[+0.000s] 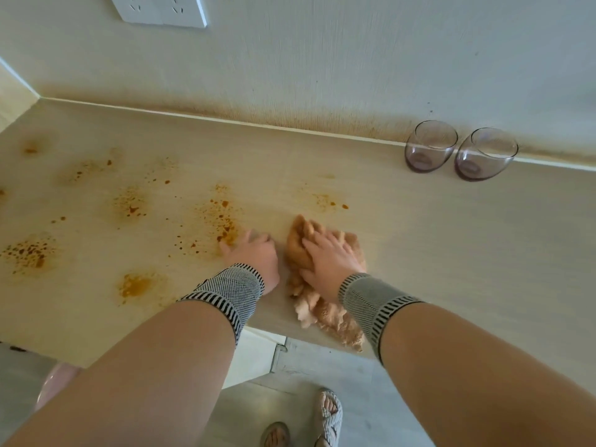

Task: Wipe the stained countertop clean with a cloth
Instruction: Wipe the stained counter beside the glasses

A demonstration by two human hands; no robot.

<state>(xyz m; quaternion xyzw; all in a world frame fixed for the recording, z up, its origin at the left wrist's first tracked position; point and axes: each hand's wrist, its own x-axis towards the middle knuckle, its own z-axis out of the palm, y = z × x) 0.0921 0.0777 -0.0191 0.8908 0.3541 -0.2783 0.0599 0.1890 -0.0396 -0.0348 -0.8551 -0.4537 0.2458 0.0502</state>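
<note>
Pressing cloth [308,250] w/ flat right hand [325,256]; left hand [254,253], loosely curled, holds nothing. Sweep left thru stains [219,221], firm pressure.

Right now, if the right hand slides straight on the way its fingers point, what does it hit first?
Probably the small stain patch just beyond the cloth under the right hand. Past that, bare countertop up to the wall. The glasses sit off to the right.
</note>
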